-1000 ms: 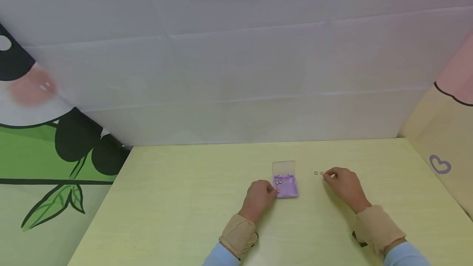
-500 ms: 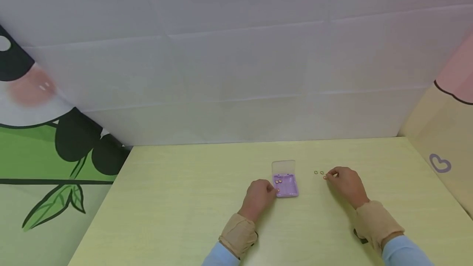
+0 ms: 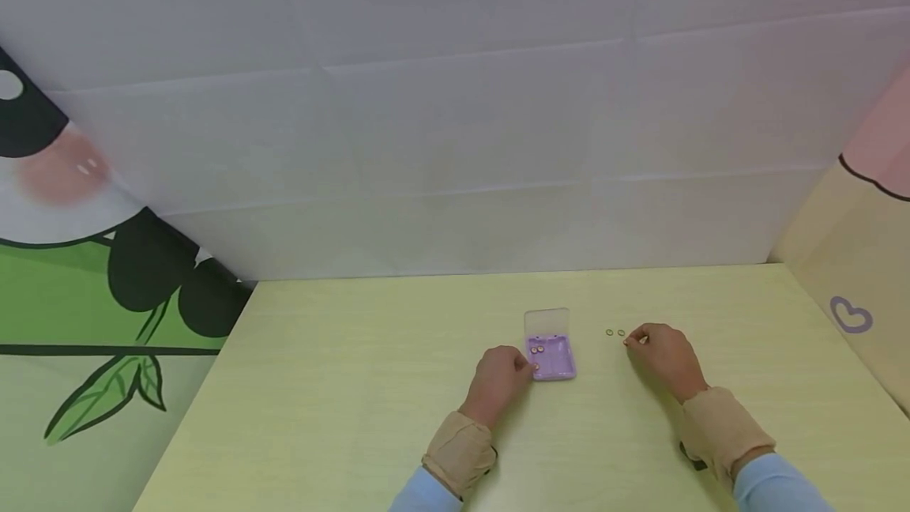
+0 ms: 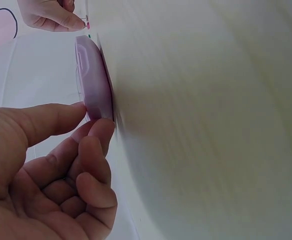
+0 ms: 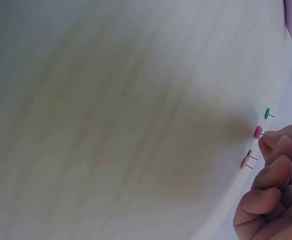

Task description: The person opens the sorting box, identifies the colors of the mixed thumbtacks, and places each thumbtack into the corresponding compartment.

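A small purple box with its clear lid raised sits on the table. My left hand pinches its near left corner between thumb and fingers; the left wrist view shows the box's side at the fingertips. Inside the box lie a few thumbtacks. To its right, my right hand pinches a pink thumbtack by its pin, the head low at the tabletop. Close by are a green thumbtack and two paler ones, lying pin up.
The pale yellow table runs back to a white cloth wall. Printed panels stand on the left and right sides.
The right hand has shifted slightly right and toward me, uncovering more of the thumbtacks by its fingertips. The left hand keeps its hold on the box.
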{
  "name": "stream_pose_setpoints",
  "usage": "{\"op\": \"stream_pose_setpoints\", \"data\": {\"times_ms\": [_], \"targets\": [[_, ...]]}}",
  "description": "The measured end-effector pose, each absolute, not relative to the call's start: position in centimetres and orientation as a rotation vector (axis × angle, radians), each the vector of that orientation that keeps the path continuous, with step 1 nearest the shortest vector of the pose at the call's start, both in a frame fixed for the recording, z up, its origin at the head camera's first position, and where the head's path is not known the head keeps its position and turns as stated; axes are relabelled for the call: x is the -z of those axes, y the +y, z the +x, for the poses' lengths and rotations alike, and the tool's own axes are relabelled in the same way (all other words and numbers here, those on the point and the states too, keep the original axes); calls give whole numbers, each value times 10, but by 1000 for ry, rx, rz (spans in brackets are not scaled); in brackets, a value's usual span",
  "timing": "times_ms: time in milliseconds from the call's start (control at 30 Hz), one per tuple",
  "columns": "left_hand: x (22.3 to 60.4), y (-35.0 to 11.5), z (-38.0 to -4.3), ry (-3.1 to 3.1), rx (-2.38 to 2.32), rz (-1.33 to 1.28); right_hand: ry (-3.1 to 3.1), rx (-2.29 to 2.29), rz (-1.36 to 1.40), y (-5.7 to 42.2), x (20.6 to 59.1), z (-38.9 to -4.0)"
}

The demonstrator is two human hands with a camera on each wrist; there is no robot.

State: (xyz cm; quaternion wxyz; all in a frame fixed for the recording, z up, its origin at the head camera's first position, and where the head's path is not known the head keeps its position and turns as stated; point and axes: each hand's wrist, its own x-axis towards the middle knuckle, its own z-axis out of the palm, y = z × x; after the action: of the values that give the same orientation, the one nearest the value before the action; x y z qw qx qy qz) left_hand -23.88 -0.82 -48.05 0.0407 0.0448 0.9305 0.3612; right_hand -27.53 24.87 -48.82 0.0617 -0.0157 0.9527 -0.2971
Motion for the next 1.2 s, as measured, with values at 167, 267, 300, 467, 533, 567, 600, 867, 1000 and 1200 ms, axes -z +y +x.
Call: {"op": "stream_pose_setpoints", "data": {"times_ms": [167, 267, 300, 467, 533, 567, 600, 867, 1000, 1200], "targets": [[481, -8, -239, 2858, -1093, 140, 2884, 900, -44, 250, 489, -276], [481, -7, -239, 2857, -1098, 142, 2890, 906, -48, 251, 488, -275], [481, -7, -239, 2856, -1100, 141, 2893, 911, -51, 252, 488, -275], [479, -8, -237, 2849, -1108, 140, 2901, 956, -53, 254, 484, -271], [478, -8, -237, 2848, -1108, 137, 2892, 981, -42, 254, 482, -270], [477, -8, -237, 2848, -1106, 137, 2883, 1000, -29, 254, 481, -269], [477, -8, -237, 2848, -1107, 137, 2868, 1023, -15, 255, 480, -268], [477, -8, -235, 2849, -1111, 139, 2750, 1169, 112, 256, 472, -265], [478, -8, -235, 2846, -1119, 137, 2704, 1226, 145, 257, 470, -264], [480, -8, -237, 2848, -1104, 151, 2621, 1358, 144, 259, 466, -263]]}}
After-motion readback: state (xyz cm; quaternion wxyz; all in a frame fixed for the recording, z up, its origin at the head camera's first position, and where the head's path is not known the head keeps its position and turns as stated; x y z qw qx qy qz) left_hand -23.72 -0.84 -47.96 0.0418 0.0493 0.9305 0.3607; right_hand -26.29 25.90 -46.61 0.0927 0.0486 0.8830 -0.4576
